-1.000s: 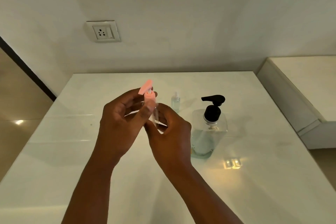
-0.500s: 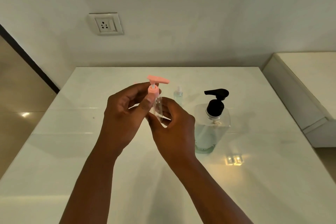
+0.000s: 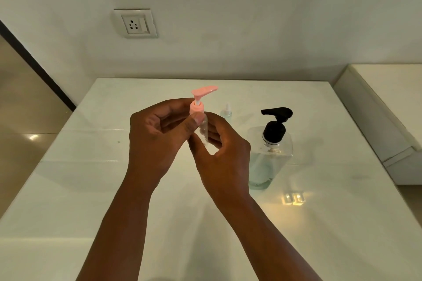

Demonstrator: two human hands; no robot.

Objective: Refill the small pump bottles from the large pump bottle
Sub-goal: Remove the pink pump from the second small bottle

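Note:
A small clear pump bottle [image 3: 203, 129] with a pink pump head [image 3: 201, 96] is held above the white table [image 3: 319, 223]. My left hand [image 3: 159, 137] pinches the pink collar between thumb and fingers. My right hand [image 3: 221, 157] grips the clear body from below. The pink nozzle points right. The large clear pump bottle [image 3: 269, 157] with a black pump stands on the table just right of my right hand. A second small clear bottle [image 3: 226, 112] stands behind my hands, partly hidden.
A wall with a white power socket [image 3: 135, 23] rises behind the table. A white ledge [image 3: 388, 107] adjoins the table on the right. The table's left edge drops to a tan floor [image 3: 22, 134]. A bright light reflection [image 3: 293, 198] lies on the tabletop.
The pink pump head has turned from pointing away and up to pointing right. Both hands kept their hold on the small bottle; the camera view shifted slightly.

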